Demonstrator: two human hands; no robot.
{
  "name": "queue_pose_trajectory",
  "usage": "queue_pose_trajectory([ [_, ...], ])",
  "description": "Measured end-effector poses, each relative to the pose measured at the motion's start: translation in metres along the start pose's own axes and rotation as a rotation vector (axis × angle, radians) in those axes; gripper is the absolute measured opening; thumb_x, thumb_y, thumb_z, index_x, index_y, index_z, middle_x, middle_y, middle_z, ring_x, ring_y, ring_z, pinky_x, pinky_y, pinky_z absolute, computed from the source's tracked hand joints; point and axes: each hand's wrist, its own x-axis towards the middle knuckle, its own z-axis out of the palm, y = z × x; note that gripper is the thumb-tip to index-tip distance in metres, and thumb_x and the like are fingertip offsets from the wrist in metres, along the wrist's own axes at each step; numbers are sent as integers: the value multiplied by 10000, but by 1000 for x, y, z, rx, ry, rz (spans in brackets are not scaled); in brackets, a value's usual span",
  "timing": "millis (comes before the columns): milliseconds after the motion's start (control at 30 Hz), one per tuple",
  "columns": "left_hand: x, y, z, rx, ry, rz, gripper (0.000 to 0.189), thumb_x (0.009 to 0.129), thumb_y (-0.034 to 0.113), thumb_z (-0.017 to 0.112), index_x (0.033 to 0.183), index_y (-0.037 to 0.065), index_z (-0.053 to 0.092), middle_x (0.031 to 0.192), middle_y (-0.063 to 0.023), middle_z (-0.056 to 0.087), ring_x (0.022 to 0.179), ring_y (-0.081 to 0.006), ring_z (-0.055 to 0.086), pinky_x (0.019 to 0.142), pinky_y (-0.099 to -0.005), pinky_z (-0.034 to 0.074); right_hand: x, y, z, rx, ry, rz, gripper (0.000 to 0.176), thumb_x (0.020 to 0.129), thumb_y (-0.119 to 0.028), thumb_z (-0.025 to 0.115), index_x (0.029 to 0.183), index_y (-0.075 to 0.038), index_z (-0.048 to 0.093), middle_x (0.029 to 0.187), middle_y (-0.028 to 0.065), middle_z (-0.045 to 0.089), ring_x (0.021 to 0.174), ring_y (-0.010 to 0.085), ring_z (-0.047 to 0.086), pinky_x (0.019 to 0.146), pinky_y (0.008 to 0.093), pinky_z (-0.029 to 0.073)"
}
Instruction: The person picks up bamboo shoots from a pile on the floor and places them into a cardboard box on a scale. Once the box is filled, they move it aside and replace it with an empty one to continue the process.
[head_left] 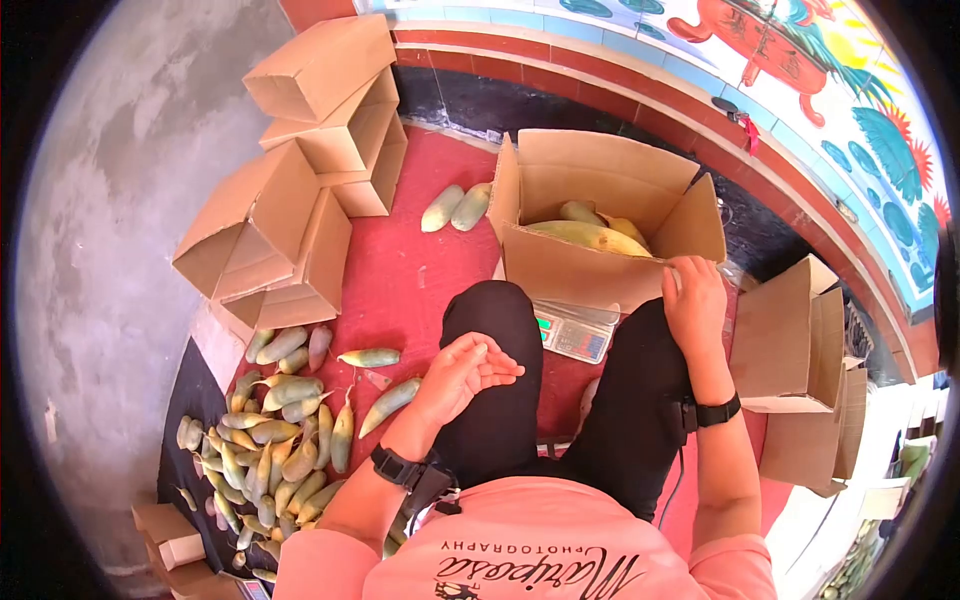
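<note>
My left hand (465, 378) hovers over my left thigh, empty, with its fingers loosely stretched to the right. At the front rim of a cardboard box (580, 275), near its right corner, my right hand (695, 305) has its fingers bent over the edge and the thumb on the near side. Inside the box lie several long yellow-green radishes (590, 237), partly hidden by the front wall. Between my knees a small digital scale (578, 335) with a lit green display sits against the box, partly covered by it.
A heap of green radishes (270, 440) lies at left on dark cloth. Two radishes (457, 207) rest left of the box on the red floor (400, 270). Cardboard boxes (265, 230) are stacked at left; more boxes (790, 350) stand at right. A painted wall runs behind.
</note>
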Motion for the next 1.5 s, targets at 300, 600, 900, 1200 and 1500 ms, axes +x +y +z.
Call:
queue_pose_trajectory([
  [300, 2, 4, -12, -37, 5, -2, 204, 973, 220, 442, 1003, 38, 528, 976, -171, 638, 991, -341, 621, 867, -432, 501, -13, 1, -15, -12, -2, 27, 70, 767, -59, 620, 815, -26, 580, 788, 133, 563, 776, 329, 546, 690, 410, 446],
  [600, -10, 34, -55, -62, 98, 130, 222, 932, 233, 493, 1022, 36, 543, 1012, -185, 631, 998, -346, 612, 889, -453, 484, -10, 3, -12, -27, -23, 30, 79, 768, -53, 616, 833, -23, 583, 799, 135, 568, 777, 333, 543, 700, 412, 444],
  [900, -69, -17, -199, -137, 771, 30, 224, 917, 261, 498, 966, 57, 574, 1028, -139, 638, 998, -272, 604, 864, -373, 476, -12, 8, -13, -26, -92, 66, 99, 811, -54, 609, 903, -21, 591, 844, 141, 592, 800, 336, 563, 713, 404, 456],
  [1200, -61, -81, -213, 267, 934, -248, 209, 911, 245, 467, 974, 82, 582, 929, -47, 634, 874, -190, 621, 696, -286, 455, -19, 21, -12, -73, -158, 78, 97, 863, -70, 573, 929, -7, 604, 892, 144, 605, 828, 312, 594, 731, 369, 472],
  [1500, -125, -188, -270, 990, 659, -594, 245, 896, 231, 542, 989, 32, 651, 865, -94, 664, 796, -173, 611, 686, -304, 467, -29, 40, -19, -104, -186, 104, 109, 893, -65, 549, 964, 2, 598, 907, 138, 612, 838, 289, 604, 751, 345, 472],
])
